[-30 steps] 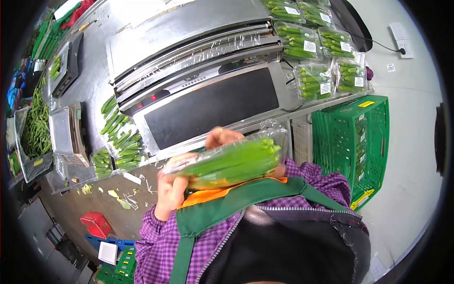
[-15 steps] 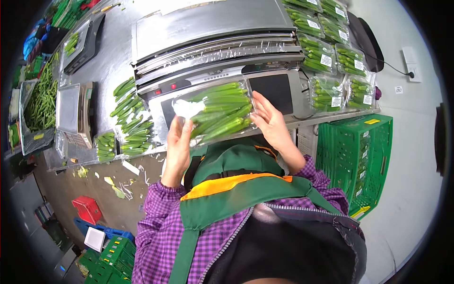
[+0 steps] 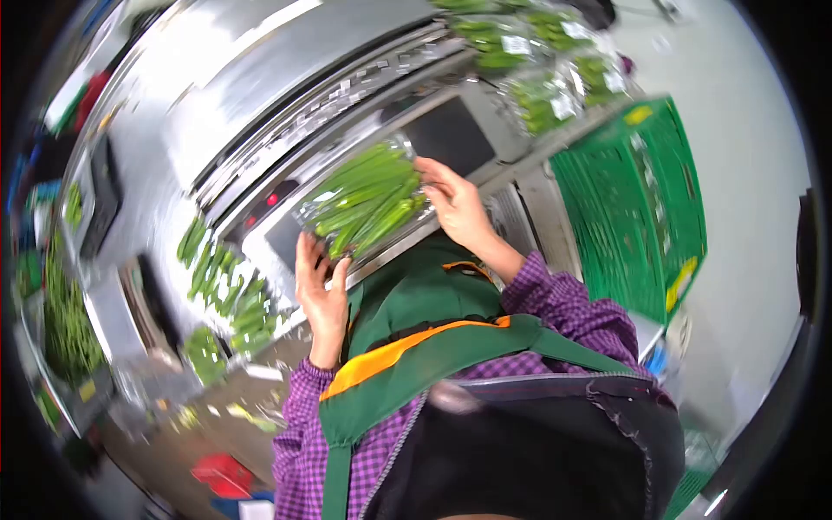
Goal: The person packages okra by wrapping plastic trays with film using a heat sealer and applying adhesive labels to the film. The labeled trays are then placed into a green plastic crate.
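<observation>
Hands [image 3: 322,302] [image 3: 464,214] holding green vegetable pack [image 3: 368,191], labels [image 3: 515,45] blurred

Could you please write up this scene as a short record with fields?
Item in hand: clear pack of green vegetables
Left hand: at the pack's left end; its grip is unclear from blur
Right hand: holding the pack's right edge
Pack position: over the machine's dark plate, partly covering it; whether it rests there is unclear
Indicator: red light showing on the machine
Beyond the right hand: packs with white labels
Far right: green crate
Image quality: blurred; label text unreadable
</observation>
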`<state>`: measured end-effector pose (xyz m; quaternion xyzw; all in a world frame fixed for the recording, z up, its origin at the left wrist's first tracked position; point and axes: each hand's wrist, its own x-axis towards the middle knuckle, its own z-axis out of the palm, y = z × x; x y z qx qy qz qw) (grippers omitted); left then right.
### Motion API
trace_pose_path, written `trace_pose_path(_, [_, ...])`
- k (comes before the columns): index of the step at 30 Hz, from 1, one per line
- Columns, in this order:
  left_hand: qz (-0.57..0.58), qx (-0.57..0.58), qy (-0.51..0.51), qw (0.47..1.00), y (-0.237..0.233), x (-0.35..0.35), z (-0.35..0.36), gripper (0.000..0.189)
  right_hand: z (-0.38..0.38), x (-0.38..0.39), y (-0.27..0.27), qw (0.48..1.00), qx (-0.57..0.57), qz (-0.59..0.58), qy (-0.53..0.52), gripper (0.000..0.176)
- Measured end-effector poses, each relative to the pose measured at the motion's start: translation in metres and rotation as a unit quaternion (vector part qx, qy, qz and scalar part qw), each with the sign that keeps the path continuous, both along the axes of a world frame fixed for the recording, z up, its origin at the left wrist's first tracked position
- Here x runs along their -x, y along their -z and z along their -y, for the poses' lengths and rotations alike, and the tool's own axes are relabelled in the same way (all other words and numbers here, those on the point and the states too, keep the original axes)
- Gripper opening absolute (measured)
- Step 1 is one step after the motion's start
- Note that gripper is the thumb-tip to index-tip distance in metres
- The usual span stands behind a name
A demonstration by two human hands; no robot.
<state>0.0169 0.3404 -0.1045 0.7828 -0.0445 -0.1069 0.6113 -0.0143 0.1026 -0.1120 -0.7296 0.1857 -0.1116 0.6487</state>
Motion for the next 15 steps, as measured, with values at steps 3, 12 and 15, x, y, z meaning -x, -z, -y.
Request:
trace_pose_path(3, [-0.001, 0.034, 0.037, 0.999, 0.011, -0.006, -0.001, 0.076, -0.004, 0.004, 0.003, 0.998, 0.028, -0.011, 0.05, 0.038])
trace_pose_path(12, [0.041, -0.014, 0.001, 0.999, 0.011, 0.026, -0.003, 0.071, -0.009, 0.028, 0.005, 0.986, 0.052, 0.099, 0.125, 0.032])
trace_pose_path(15, [0.083, -0.069, -0.043, 0.993, 0.009, 0.058, -0.008, 0.058, -0.001, 0.072, 0.019, 0.984, 0.013, 0.102, 0.143, 0.029])
